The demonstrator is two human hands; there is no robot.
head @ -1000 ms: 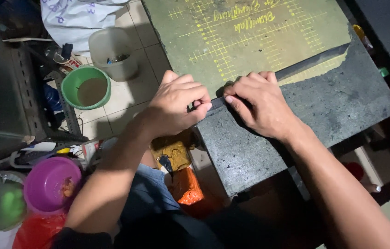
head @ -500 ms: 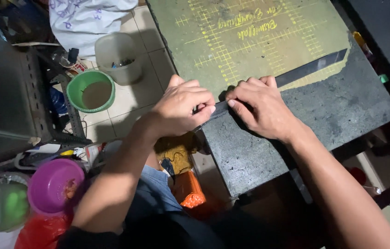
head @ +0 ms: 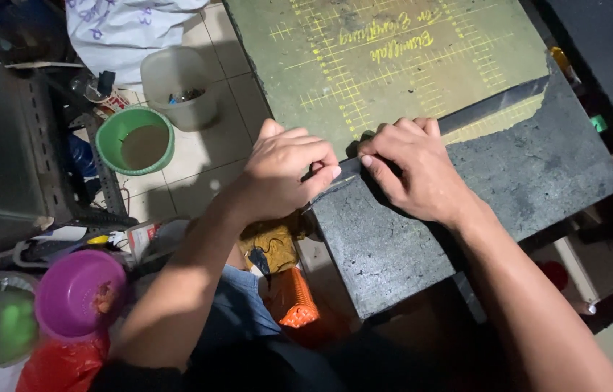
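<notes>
Tool tip concealed beneath left hand (head: 285, 170); dark sheet (head: 459, 210) partly covered by right hand (head: 412, 170); cutting mat (head: 393, 58) cropped at top edge.

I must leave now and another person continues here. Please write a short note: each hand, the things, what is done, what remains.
Left hand: fingers pinched at the near end of the dark ruler; what they hold is hidden.
Right hand: pressing that ruler down.
The ruler lies across the dark sheet, which overlaps the green cutting mat.
Done: ruler placed.
Left: no cut line visible; check it.

Green bowl (head: 134, 140) and tub (head: 178, 86) crowd the floor (left side).
</notes>
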